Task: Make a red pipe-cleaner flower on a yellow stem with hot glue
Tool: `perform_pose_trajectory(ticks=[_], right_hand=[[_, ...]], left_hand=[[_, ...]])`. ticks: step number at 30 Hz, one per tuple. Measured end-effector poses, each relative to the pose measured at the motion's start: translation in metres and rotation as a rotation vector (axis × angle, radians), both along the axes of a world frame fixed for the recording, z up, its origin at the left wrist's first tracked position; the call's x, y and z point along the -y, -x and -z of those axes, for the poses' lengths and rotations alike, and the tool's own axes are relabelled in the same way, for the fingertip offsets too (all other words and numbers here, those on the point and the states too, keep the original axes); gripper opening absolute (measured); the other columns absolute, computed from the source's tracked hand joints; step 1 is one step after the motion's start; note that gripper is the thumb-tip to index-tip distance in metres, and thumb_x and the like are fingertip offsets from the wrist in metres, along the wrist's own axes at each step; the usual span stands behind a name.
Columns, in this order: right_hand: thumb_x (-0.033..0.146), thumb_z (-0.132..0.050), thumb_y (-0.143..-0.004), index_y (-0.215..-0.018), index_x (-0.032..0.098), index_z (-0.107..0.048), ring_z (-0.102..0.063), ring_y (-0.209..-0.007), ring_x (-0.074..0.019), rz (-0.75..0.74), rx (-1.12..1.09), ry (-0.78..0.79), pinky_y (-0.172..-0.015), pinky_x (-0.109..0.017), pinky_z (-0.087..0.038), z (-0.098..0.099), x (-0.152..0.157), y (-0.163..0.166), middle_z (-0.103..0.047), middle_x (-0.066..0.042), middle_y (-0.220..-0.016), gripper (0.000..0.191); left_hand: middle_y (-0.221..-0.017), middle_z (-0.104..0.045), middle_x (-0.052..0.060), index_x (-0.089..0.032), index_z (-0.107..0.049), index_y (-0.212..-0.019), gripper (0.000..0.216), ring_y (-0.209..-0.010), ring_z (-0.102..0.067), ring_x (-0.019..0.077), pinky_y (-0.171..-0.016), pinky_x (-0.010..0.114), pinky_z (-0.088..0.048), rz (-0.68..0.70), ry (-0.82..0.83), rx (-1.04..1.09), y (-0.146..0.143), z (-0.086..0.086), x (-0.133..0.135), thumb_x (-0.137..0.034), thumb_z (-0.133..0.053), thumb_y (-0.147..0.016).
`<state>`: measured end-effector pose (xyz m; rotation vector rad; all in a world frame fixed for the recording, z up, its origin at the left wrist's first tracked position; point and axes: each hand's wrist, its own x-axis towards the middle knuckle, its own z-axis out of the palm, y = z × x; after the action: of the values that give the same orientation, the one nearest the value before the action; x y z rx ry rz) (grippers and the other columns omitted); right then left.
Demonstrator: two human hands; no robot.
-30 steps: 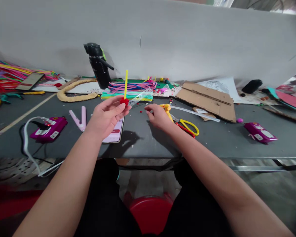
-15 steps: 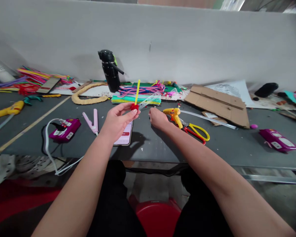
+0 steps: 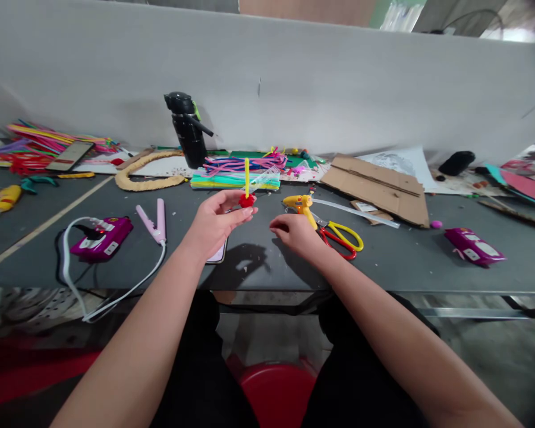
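Note:
My left hand (image 3: 215, 221) pinches a small red pompom (image 3: 246, 200) with a yellow pipe cleaner (image 3: 246, 176) standing up from it, held above the grey table (image 3: 405, 255). Under that hand lies a phone (image 3: 217, 255), mostly hidden. My right hand (image 3: 294, 232) hovers low over the table, fingers curled together near a bit of red. Just right of it lie a yellow glue gun (image 3: 299, 205) and scissors with one yellow and one red handle (image 3: 342, 236). A clear ruler (image 3: 261, 180) lies behind the pompom.
A stack of coloured pipe cleaners (image 3: 236, 172) and a black bottle (image 3: 187, 128) stand at the back. Cardboard (image 3: 378, 181) lies right. A purple device with a white cable (image 3: 100, 236), a pink straightener (image 3: 154, 219), a second purple device (image 3: 472, 246) and a braided ring (image 3: 145, 172) lie around.
My right hand has drawn back toward me, away from the ruler and glue gun. My left hand still holds the pompom stick, now slightly lower. The camera has shifted.

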<state>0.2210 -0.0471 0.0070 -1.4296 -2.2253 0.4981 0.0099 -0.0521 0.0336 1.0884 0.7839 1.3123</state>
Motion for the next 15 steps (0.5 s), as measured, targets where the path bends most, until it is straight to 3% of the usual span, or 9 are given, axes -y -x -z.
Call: perform_pose_trajectory(ticks=[4, 10, 15], right_hand=[[0.02, -0.055, -0.101, -0.103, 0.013, -0.071, -0.069, -0.1, -0.0234, -0.014, 0.376, -0.042, -0.084, -0.029, -0.047, 0.0059, -0.0007, 0.003, -0.075, -0.014, -0.107, 0.018], [0.028, -0.056, -0.101, -0.104, 0.013, -0.069, -0.07, -0.102, -0.0268, -0.024, 0.461, -0.047, -0.08, -0.03, -0.047, 0.0096, -0.0042, 0.0075, -0.073, -0.014, -0.109, 0.02], [0.023, -0.051, -0.103, -0.104, 0.012, -0.069, -0.07, -0.101, -0.0273, -0.082, 0.521, -0.066, -0.078, -0.031, -0.047, 0.0119, -0.0014, 0.0081, -0.071, -0.014, -0.107, 0.021]], left_hand=[[-0.105, -0.078, 0.005, -0.018, -0.075, -0.102, 0.038, -0.102, -0.074, 0.0206, -0.104, 0.038, -0.053, 0.033, 0.022, 0.066, -0.0031, -0.0006, 0.0005, -0.008, -0.087, -0.067], [-0.107, -0.079, 0.01, -0.015, -0.077, -0.104, 0.022, -0.107, -0.075, 0.0224, -0.105, 0.035, -0.055, 0.069, 0.109, 0.135, -0.0016, -0.0057, 0.0005, -0.019, -0.078, -0.082], [-0.104, -0.08, 0.008, -0.018, -0.078, -0.099, 0.017, -0.103, -0.076, 0.0204, -0.1, 0.032, -0.058, 0.019, 0.117, 0.13, -0.0015, -0.0005, -0.0026, -0.02, -0.08, -0.082]])
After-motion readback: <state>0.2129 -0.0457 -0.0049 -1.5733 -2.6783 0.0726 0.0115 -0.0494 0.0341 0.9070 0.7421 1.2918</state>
